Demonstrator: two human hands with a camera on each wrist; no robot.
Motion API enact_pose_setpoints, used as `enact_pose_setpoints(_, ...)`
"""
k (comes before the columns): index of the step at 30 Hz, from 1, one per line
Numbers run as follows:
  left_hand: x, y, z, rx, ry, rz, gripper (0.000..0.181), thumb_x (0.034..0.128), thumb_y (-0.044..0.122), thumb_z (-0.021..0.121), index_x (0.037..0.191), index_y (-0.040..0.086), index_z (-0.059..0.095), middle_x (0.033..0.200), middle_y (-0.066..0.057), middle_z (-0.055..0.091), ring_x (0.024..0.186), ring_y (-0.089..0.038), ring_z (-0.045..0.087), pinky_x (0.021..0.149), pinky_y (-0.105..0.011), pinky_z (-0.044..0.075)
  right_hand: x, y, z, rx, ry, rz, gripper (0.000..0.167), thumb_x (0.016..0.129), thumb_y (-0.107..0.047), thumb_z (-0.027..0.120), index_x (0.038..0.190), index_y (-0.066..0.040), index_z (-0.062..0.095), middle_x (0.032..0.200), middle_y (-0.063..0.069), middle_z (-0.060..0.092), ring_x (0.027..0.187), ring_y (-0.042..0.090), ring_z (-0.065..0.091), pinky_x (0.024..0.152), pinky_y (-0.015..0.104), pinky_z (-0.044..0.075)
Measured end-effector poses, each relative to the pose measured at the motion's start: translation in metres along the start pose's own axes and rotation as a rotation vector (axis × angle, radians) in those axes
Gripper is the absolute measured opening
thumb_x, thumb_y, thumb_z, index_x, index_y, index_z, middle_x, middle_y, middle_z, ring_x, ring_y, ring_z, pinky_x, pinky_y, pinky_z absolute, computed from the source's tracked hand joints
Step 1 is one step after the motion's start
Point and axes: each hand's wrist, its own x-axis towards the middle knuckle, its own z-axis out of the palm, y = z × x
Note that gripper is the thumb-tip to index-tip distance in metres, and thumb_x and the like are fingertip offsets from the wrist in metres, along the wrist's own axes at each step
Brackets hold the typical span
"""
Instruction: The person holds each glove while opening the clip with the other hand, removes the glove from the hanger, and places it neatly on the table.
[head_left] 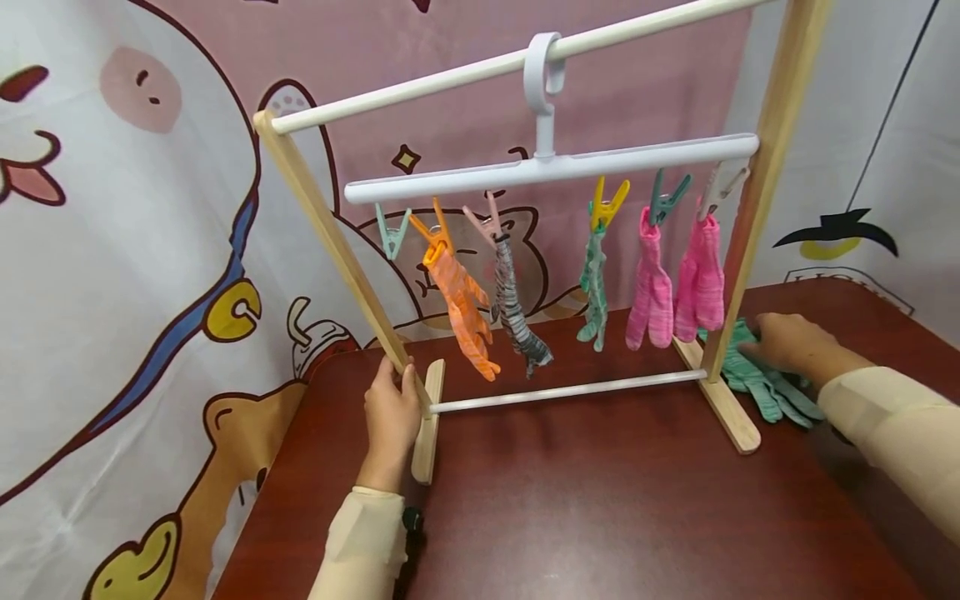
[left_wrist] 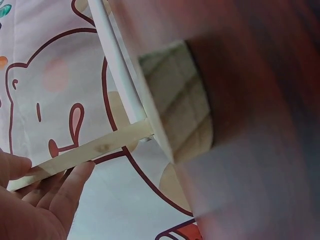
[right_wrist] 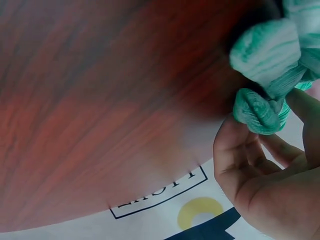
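The green gloves [head_left: 759, 382] lie on the table [head_left: 585, 517] beside the drying rack's right foot [head_left: 731, 415], long axis slanting, their fingers pointing toward you and rightward. Your right hand [head_left: 798, 343] pinches them between thumb and curled fingers, forearm reaching in from the right. Your left hand [head_left: 393, 410] grips the rack's left post [head_left: 330, 237] low down; that post slants down rightward, your forearm rising from below.
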Motion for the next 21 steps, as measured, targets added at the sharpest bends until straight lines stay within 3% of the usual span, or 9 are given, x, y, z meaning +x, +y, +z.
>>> enact_pose_setpoints(5, -0.003, -0.002, 0.001, 0.007, 0.008, -0.003, 0.019, 0.1009, 0.019, 0.059, 0.117, 0.010, 0.066, 0.109, -0.017, 0.075, 0.096, -0.032, 0.074, 0.076, -0.051, 0.059, -0.007, -0.003, -0.001, 0.004, 0.057, 0.011, 0.057, 0.093, -0.032, 0.068, 0.119, 0.017, 0.053, 0.105, 0.037, 0.063, 0.074, 0.032, 0.065, 0.060, 0.049, 0.053)
enact_pose_setpoints(11, -0.001, 0.000, 0.000, 0.004, 0.012, 0.010, 0.019, 0.1004, 0.017, 0.060, 0.116, 0.009, 0.067, 0.109, -0.018, 0.075, 0.097, -0.033, 0.074, 0.078, -0.052, 0.059, -0.025, -0.009, -0.013, 0.077, 0.263, 0.069, 0.042, 0.097, -0.028, 0.058, 0.114, 0.011, 0.058, 0.100, 0.034, 0.064, 0.075, 0.038, 0.061, 0.050, 0.044, 0.047)
enact_pose_setpoints(18, 0.000, 0.001, 0.000, -0.001, 0.012, 0.011, 0.019, 0.1000, 0.017, 0.061, 0.116, 0.009, 0.067, 0.110, -0.018, 0.075, 0.100, -0.033, 0.073, 0.081, -0.053, 0.058, -0.041, -0.013, -0.035, 0.137, 0.514, 0.071, 0.038, 0.100, -0.026, 0.049, 0.113, 0.007, 0.061, 0.099, 0.033, 0.064, 0.084, 0.045, 0.058, 0.064, 0.055, 0.044)
enact_pose_setpoints(21, 0.000, 0.000, 0.000, -0.003, 0.012, 0.013, 0.020, 0.1001, 0.017, 0.060, 0.116, 0.008, 0.067, 0.110, -0.018, 0.075, 0.101, -0.034, 0.073, 0.083, -0.053, 0.057, -0.051, -0.022, -0.045, 0.175, 0.612, 0.068, 0.040, 0.101, -0.027, 0.045, 0.115, 0.006, 0.062, 0.101, 0.034, 0.064, 0.085, 0.045, 0.057, 0.066, 0.052, 0.041)
